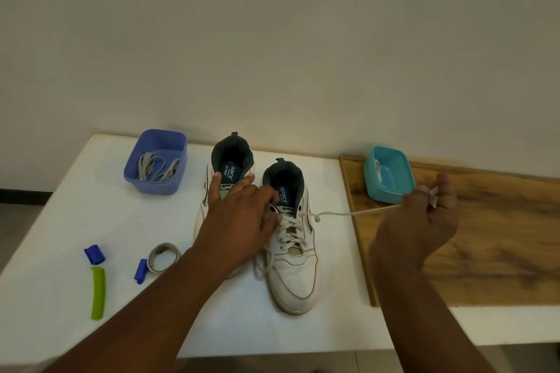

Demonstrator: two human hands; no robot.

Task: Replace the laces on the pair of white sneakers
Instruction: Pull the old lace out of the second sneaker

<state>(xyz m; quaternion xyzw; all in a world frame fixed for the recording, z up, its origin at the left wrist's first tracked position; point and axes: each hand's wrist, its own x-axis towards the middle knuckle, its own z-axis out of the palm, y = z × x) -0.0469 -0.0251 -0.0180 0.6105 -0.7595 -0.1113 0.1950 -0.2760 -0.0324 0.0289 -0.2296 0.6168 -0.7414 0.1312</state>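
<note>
Fingers of right hand [424, 215] pinch taut corded lace [357, 212]; left hand [242, 212] lies spread across leather sneakers [295, 263].

My left hand [242, 215] covers most of the left sneaker [230, 160], so I can't see its eyelets or toe. Both forearms run off the bottom edge. The desk [75, 221] gets cut at left, and the wooden board [485, 251] at right.
</note>
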